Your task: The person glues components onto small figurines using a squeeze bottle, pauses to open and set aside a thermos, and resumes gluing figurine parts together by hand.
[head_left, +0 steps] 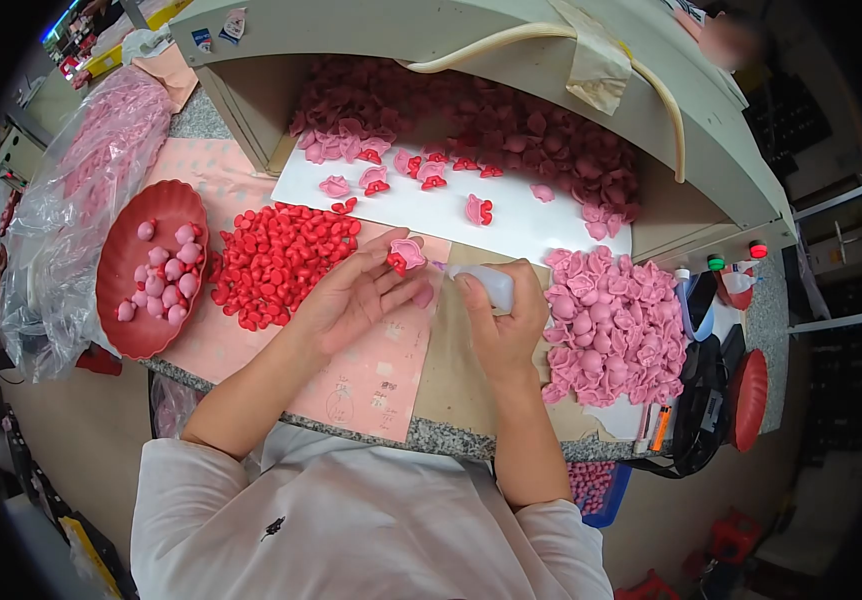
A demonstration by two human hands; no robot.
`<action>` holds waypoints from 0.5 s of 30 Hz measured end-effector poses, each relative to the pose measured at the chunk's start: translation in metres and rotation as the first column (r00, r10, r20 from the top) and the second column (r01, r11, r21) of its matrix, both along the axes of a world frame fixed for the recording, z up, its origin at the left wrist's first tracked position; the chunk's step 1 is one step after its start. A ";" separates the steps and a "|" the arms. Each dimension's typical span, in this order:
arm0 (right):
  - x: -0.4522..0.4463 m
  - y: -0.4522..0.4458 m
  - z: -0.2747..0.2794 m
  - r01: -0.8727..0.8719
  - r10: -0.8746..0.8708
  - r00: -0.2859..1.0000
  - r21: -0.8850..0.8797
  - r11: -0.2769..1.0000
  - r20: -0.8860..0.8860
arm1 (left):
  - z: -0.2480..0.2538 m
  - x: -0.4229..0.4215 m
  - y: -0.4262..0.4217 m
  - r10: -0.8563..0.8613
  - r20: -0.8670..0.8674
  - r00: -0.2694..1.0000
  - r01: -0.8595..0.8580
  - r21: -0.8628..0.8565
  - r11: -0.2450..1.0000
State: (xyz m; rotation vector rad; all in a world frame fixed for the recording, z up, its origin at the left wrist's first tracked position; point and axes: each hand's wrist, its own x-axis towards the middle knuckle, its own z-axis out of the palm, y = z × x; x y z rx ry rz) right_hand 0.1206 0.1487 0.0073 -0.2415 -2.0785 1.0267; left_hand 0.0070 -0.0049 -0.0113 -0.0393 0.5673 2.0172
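A pink cupped piece with a small red piece against it (406, 254) rests on the fingers of my left hand (356, 290), whose palm faces up. My right hand (506, 325) is wrapped round a translucent squeeze bottle (486, 284), its nozzle pointing left at the pink piece. Left of my hands lies a heap of glossy red pieces (276, 260). To the right is a heap of pink cupped pieces (616, 325). Several pink pieces with red parts (433, 170) lie on a white sheet (521, 222) beyond my hands.
A red scalloped dish (131, 330) of pink balls stands at the left, beside a clear plastic bag (61, 250). A grey hood (431, 40) overhangs the far side, with dark pink pieces beneath. Markers (661, 428) and a black pouch (701, 410) lie right.
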 end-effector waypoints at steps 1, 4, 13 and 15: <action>0.000 0.000 0.000 0.000 0.000 1.000 0.000 1.000 0.000 | 0.001 0.000 0.000 0.000 0.015 1.000 0.000 0.005 1.000; 0.000 0.000 0.001 0.000 0.000 1.000 0.000 1.000 0.011 | 0.001 0.000 -0.001 0.000 0.017 1.000 0.000 0.012 1.000; 0.000 0.001 -0.002 0.003 -0.002 1.000 0.021 1.000 -0.010 | 0.001 0.000 0.000 0.009 0.013 1.000 -0.009 0.007 1.000; 0.000 0.000 -0.002 -0.005 0.006 1.000 0.021 1.000 -0.020 | 0.000 0.000 0.000 0.012 0.011 1.000 -0.012 0.003 1.000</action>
